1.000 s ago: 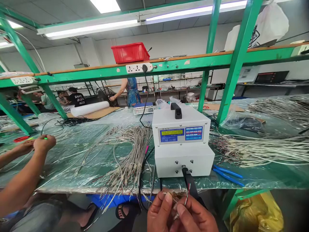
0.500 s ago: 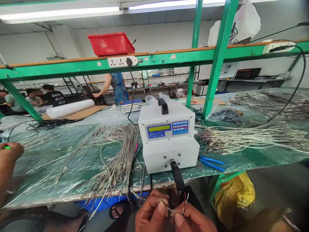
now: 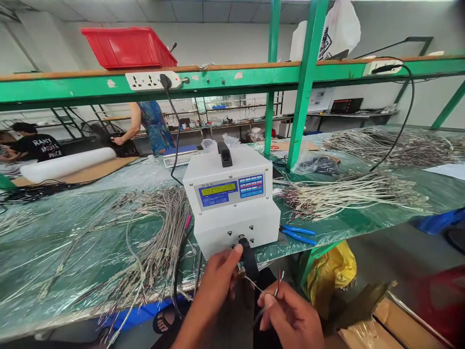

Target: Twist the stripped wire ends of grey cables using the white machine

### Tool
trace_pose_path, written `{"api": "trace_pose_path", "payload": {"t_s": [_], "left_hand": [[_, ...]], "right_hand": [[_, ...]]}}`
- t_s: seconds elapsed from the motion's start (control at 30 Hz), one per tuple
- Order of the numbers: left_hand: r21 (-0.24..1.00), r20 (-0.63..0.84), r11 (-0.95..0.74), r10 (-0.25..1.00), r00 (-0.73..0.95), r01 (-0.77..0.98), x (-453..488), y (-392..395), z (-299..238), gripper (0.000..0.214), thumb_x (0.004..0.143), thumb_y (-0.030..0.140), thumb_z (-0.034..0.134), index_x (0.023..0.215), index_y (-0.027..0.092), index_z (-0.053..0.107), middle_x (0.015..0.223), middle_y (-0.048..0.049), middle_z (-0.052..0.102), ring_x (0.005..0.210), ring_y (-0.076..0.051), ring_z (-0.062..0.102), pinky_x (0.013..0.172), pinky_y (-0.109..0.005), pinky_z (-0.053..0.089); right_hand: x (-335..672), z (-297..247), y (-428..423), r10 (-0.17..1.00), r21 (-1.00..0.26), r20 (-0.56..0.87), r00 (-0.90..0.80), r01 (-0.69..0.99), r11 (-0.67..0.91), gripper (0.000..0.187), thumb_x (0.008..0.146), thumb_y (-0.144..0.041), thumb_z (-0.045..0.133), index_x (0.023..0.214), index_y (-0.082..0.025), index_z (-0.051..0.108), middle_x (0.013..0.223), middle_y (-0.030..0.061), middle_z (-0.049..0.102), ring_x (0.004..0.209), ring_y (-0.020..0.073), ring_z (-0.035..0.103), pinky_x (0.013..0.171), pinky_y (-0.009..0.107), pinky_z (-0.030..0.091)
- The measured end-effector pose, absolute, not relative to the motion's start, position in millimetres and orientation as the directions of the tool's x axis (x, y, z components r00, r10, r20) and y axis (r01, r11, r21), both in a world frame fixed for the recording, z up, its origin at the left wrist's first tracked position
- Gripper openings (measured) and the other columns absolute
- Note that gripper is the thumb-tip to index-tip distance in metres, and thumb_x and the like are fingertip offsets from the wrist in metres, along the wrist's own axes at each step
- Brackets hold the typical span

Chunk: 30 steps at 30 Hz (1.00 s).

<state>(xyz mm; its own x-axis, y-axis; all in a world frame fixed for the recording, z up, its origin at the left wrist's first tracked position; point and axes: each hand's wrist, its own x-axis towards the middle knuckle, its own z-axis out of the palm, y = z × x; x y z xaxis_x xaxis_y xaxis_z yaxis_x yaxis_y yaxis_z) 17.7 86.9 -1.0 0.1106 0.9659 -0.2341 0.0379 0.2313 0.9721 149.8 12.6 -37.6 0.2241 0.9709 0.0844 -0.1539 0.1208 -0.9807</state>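
My right hand [image 3: 292, 312] is closed on a grey cable [image 3: 258, 315] whose thin stripped wires [image 3: 279, 278], among them red and white ones, stick out above the fingers. A pale strand [image 3: 253, 283] points from it toward the left. My left hand [image 3: 218, 278] is raised at the front of a white machine [image 3: 232, 220], its thumb stretched beside the black strap [image 3: 249, 259] that hangs from the machine's front fitting. Its other fingers are partly hidden, and nothing shows between them. The machine has a yellow-green display [image 3: 218, 189] and a keypad [image 3: 251, 186].
Bundled grey cables [image 3: 163, 232] lie left of the machine, white cables [image 3: 337, 196] to its right. Blue-handled pliers [image 3: 300, 234] lie near the table edge. A green post [image 3: 305, 92] and a shelf with a red bin [image 3: 129, 47] rise behind. Cardboard [image 3: 403, 317] stands at lower right.
My left hand has left the wire by my right hand and moved up to the machine's front. My right hand still holds the cable. The view has turned right and tilted down.
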Motion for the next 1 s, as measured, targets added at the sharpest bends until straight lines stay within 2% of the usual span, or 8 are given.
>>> {"api": "trace_pose_path", "payload": {"t_s": [0.07, 0.2, 0.47, 0.57, 0.67, 0.87, 0.93, 1.0], "left_hand": [[0.950, -0.311, 0.305, 0.920, 0.239, 0.064, 20, 104, 3, 0.054, 0.078, 0.066, 0.062, 0.055, 0.022, 0.041, 0.047, 0.0070, 0.032, 0.041, -0.008, 0.027, 0.036, -0.020, 0.024], [0.928, -0.355, 0.372, 0.872, 0.338, 0.016, 25, 119, 2, 0.052, 0.073, 0.056, 0.068, 0.053, 0.024, 0.033, 0.045, 0.0107, 0.022, 0.040, -0.006, 0.018, 0.036, -0.020, 0.015], [0.912, -0.378, 0.408, 0.871, 0.314, -0.033, 27, 122, -2, 0.041, 0.070, 0.046, 0.067, 0.053, 0.023, 0.037, 0.042, 0.0106, 0.026, 0.036, -0.006, 0.020, 0.035, -0.020, 0.014], [0.911, -0.380, 0.410, 0.872, 0.307, -0.037, 27, 123, -4, 0.038, 0.071, 0.045, 0.067, 0.055, 0.022, 0.041, 0.044, 0.0092, 0.031, 0.036, -0.006, 0.023, 0.035, -0.020, 0.014], [0.910, -0.379, 0.412, 0.871, 0.313, -0.047, 27, 123, -5, 0.040, 0.072, 0.045, 0.067, 0.055, 0.022, 0.040, 0.044, 0.0102, 0.027, 0.037, -0.006, 0.019, 0.035, -0.020, 0.015], [0.917, -0.347, 0.391, 0.879, 0.328, -0.078, 26, 119, -4, 0.048, 0.072, 0.050, 0.072, 0.052, 0.022, 0.038, 0.044, 0.0106, 0.024, 0.039, -0.006, 0.017, 0.035, -0.021, 0.017], [0.924, -0.330, 0.370, 0.901, 0.283, -0.100, 23, 115, -5, 0.052, 0.072, 0.058, 0.071, 0.052, 0.022, 0.039, 0.044, 0.0104, 0.024, 0.039, -0.006, 0.020, 0.036, -0.020, 0.021], [0.932, -0.309, 0.337, 0.932, 0.192, -0.135, 18, 107, -8, 0.055, 0.075, 0.070, 0.061, 0.056, 0.019, 0.048, 0.044, 0.0095, 0.027, 0.040, -0.007, 0.023, 0.037, -0.020, 0.025]], "right_hand": [[149, -42, 16, 0.980, -0.983, 0.077, 0.181, -0.149, 0.105, 0.037, 0.086, -0.048, 0.060, 0.068, -0.016, 0.059, 0.067, -0.0013, 0.058, 0.047, 0.0082, 0.056, 0.051, 0.017, 0.044], [146, -48, 20, 0.988, -0.987, 0.055, 0.141, -0.142, 0.075, 0.035, 0.087, -0.046, 0.059, 0.069, -0.016, 0.058, 0.066, -0.0006, 0.059, 0.047, 0.0090, 0.055, 0.050, 0.018, 0.042], [144, -49, 28, 0.991, -0.995, 0.064, 0.120, -0.073, 0.074, 0.037, 0.090, -0.049, 0.052, 0.073, -0.016, 0.058, 0.062, -0.0017, 0.054, 0.050, 0.0102, 0.050, 0.051, 0.020, 0.040], [141, -46, 29, 0.987, -0.999, 0.030, 0.157, -0.031, 0.035, 0.037, 0.090, -0.050, 0.051, 0.072, -0.017, 0.056, 0.059, -0.0022, 0.054, 0.050, 0.0108, 0.050, 0.052, 0.020, 0.040], [137, -44, 29, 0.977, -1.000, 0.001, 0.211, 0.026, -0.004, 0.037, 0.088, -0.050, 0.051, 0.070, -0.018, 0.054, 0.053, -0.0035, 0.053, 0.049, 0.0116, 0.050, 0.052, 0.020, 0.040], [130, -45, 26, 0.957, -0.996, -0.048, 0.285, 0.063, -0.069, 0.039, 0.088, -0.053, 0.049, 0.069, -0.020, 0.053, 0.048, -0.0042, 0.052, 0.047, 0.0131, 0.054, 0.052, 0.021, 0.040], [130, -45, 25, 0.959, -0.996, -0.060, 0.277, 0.044, -0.075, 0.040, 0.087, -0.054, 0.050, 0.069, -0.020, 0.053, 0.047, -0.0041, 0.051, 0.047, 0.0132, 0.054, 0.052, 0.021, 0.041], [131, -46, 24, 0.966, -0.998, -0.060, 0.251, 0.007, -0.064, 0.041, 0.085, -0.057, 0.053, 0.071, -0.019, 0.055, 0.050, -0.0035, 0.052, 0.049, 0.0135, 0.053, 0.053, 0.021, 0.042]]}}
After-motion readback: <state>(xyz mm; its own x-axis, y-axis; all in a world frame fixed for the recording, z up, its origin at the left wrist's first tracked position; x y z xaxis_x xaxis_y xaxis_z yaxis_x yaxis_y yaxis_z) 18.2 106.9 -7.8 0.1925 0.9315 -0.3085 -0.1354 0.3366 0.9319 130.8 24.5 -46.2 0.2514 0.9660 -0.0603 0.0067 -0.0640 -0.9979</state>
